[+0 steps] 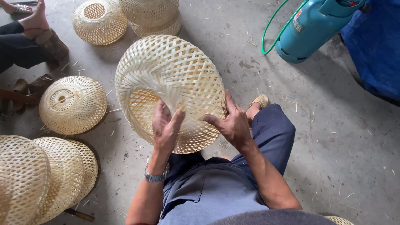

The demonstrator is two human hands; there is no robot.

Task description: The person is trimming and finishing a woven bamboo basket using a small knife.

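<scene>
A large woven bamboo shade [175, 79] sits tilted above the person's lap, off the concrete floor [333, 137]. The right hand [231, 123] presses open fingers on its outer weave; the left hand [165, 127] grips its rim, wearing a wristwatch [155, 176].

Grey concrete floor [341, 137], littered with thin bamboo slivers. On it: woven domes [100, 21] top left (two stacked beside a single), one dome [73, 104] at left, a leaning row [41, 175] bottom left, a teal gas cylinder [310, 27] with green hose [271, 29] top right.
</scene>
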